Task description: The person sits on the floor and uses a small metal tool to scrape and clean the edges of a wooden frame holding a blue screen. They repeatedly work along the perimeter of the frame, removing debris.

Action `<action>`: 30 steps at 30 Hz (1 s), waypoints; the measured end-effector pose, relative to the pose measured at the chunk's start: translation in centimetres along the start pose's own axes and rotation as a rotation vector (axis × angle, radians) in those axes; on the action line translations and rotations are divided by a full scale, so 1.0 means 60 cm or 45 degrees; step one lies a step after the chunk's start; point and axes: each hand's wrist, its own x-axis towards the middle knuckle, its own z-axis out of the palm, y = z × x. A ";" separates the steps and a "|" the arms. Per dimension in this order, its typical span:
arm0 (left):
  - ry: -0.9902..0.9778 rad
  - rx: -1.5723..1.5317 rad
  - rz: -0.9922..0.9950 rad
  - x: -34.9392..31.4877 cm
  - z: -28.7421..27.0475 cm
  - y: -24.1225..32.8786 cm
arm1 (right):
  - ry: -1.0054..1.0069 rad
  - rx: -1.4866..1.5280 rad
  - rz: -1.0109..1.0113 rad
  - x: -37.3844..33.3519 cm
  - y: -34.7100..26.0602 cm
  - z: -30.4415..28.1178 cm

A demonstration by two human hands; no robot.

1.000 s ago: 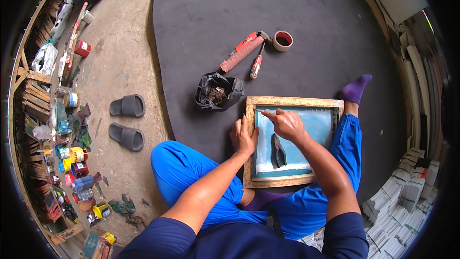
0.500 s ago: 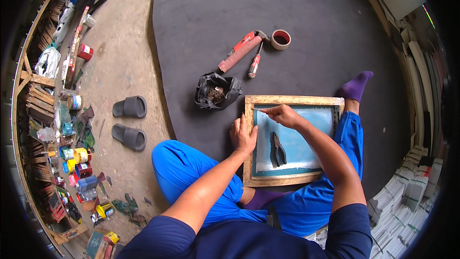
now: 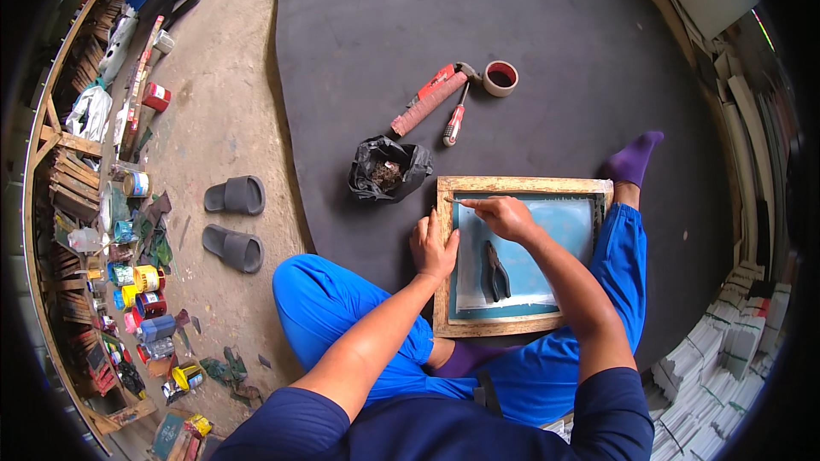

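A wooden screen-printing frame (image 3: 524, 183) with teal-blue mesh lies by my legs. My left hand (image 3: 434, 248) grips its left bar, the thumb on the inner side and the fingers along the outer side. Over the upper left part of the mesh, my right hand (image 3: 506, 218) is closed on a thin, slender tool (image 3: 453, 201). The tool's tip is at the inner upper left corner of the wood; most of it is hidden in my fingers, so I cannot tell its kind. Dark-handled pliers (image 3: 495, 273) rest on the mesh below my right hand.
Beyond the frame, a black plastic bag (image 3: 389, 169) of debris, a red-handled hammer (image 3: 430, 102), a screwdriver (image 3: 454, 125) and a tape roll (image 3: 500, 78) lie on the dark mat (image 3: 555, 26). Slippers (image 3: 234, 195) and paint containers (image 3: 149, 278) are left; stacked paper (image 3: 713, 367) is right.
My right forearm and elbow have swung slightly inward to the left, and the right hand sits a little lower against the frame. My left hand keeps its grip. The view has shifted slightly.
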 end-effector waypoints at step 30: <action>0.010 0.017 0.012 -0.002 0.015 -0.016 | 0.117 -0.676 0.335 0.015 -0.163 -0.021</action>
